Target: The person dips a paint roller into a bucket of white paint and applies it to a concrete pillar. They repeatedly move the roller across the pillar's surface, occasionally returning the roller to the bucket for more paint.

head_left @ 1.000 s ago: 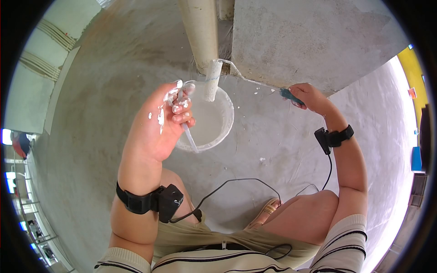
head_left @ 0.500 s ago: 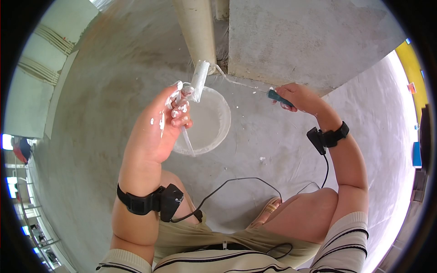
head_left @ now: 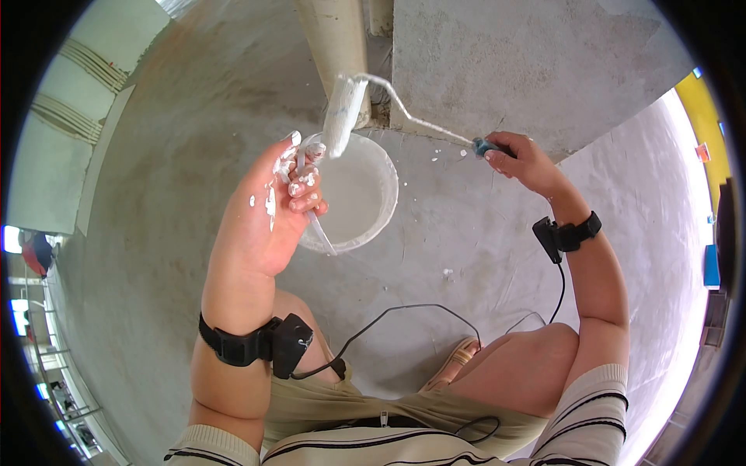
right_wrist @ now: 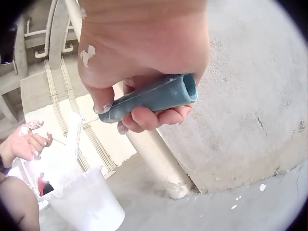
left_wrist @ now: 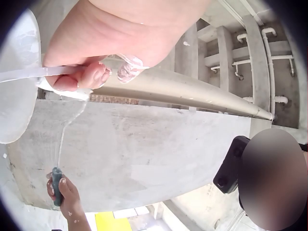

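In the head view a white bucket [head_left: 381, 221] with pale paint inside hangs or stands before me. My left hand [head_left: 284, 190], smeared with white paint, grips its white strap handle [head_left: 320, 234]. My right hand [head_left: 532, 165] holds a paint roller by its blue-green grip [head_left: 479, 146], fingers wrapped round it in the right wrist view. The roller's bent wire arm [head_left: 420, 120] reaches left to a paint-coated sleeve [head_left: 342, 120], tilted over the bucket's far rim. The left wrist view shows the strap handle [left_wrist: 43, 73] passing under my curled left fingers.
A pale pipe [head_left: 334, 39] rises just beyond the bucket, beside a bare cement wall [head_left: 536, 70]. White paint spots [head_left: 447, 273] dot the concrete floor [head_left: 155, 233]. A black cable [head_left: 404, 307] loops between the wrist cameras over my lap.
The roller sleeve first swung left and lower toward my left hand, then rose away from me over the far rim. My right hand moved left, then back right. The left hand's hold stayed.
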`<state>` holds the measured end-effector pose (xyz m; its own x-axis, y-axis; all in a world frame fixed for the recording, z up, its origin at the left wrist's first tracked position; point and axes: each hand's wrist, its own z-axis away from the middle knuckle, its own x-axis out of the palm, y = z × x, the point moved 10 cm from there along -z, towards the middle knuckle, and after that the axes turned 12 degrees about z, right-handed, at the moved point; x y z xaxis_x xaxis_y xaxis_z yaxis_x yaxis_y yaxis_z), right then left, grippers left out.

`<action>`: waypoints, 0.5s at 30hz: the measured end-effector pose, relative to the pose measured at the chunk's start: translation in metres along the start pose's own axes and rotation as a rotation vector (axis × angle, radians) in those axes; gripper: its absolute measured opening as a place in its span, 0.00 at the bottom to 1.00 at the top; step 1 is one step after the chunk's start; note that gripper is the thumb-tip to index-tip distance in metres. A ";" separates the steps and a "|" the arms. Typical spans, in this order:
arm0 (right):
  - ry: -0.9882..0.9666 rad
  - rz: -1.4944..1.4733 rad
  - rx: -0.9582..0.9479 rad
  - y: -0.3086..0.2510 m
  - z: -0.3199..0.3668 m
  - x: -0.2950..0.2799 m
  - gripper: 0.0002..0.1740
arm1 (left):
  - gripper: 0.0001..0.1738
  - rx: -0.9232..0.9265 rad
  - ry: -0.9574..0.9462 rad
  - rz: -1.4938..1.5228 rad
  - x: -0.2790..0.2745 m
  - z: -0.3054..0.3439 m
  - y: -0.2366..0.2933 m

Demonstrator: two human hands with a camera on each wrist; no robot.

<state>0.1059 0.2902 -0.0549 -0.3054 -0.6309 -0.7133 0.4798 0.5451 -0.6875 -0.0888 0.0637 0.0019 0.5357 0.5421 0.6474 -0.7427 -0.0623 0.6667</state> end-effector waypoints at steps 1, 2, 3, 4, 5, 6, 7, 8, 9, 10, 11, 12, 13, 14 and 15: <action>0.000 0.001 0.000 -0.003 0.001 -0.002 0.15 | 0.18 0.000 0.000 0.000 0.001 0.000 0.000; 0.027 0.058 -0.023 -0.010 0.003 -0.006 0.15 | 0.19 -0.003 0.014 0.002 0.001 -0.001 -0.001; 0.053 0.115 -0.047 -0.015 0.003 -0.010 0.15 | 0.20 -0.005 0.028 0.004 0.000 -0.001 -0.001; 0.054 0.115 -0.047 -0.013 0.003 -0.009 0.15 | 0.20 -0.006 0.028 0.004 0.001 -0.001 0.000; 0.044 0.026 -0.027 -0.007 0.001 -0.007 0.15 | 0.20 -0.005 0.037 0.011 0.000 -0.001 0.001; 0.033 -0.063 -0.007 -0.002 0.000 -0.005 0.15 | 0.20 -0.004 0.046 0.017 0.000 -0.001 0.001; 0.034 -0.063 -0.007 -0.003 0.001 -0.005 0.15 | 0.20 -0.004 0.045 0.018 0.000 -0.001 0.001; 0.053 -0.019 -0.021 -0.005 0.001 -0.005 0.15 | 0.19 -0.003 0.048 0.027 0.000 -0.001 0.002; 0.072 0.025 -0.035 -0.007 0.002 -0.006 0.16 | 0.19 -0.002 0.052 0.037 -0.001 0.000 0.002; 0.073 0.025 -0.034 -0.006 0.002 -0.006 0.16 | 0.19 -0.003 0.052 0.036 -0.002 0.000 0.003; 0.060 0.000 -0.034 -0.002 0.001 -0.006 0.15 | 0.19 -0.002 0.064 0.053 -0.004 0.000 0.003; 0.047 -0.024 -0.034 0.002 0.000 -0.005 0.15 | 0.19 -0.001 0.076 0.071 -0.006 -0.001 0.004; 0.049 -0.023 -0.033 0.008 -0.002 -0.006 0.15 | 0.19 -0.001 0.074 0.070 -0.007 -0.001 0.004; 0.060 -0.060 -0.004 0.018 -0.005 -0.008 0.17 | 0.19 -0.005 0.084 0.078 -0.008 -0.001 0.005; 0.073 -0.097 0.026 0.027 -0.005 -0.008 0.18 | 0.19 -0.009 0.092 0.086 -0.009 0.000 0.004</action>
<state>0.1171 0.3133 -0.0687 -0.4102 -0.6372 -0.6525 0.4658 0.4688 -0.7505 -0.0974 0.0586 -0.0014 0.4311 0.6100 0.6649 -0.7880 -0.1043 0.6067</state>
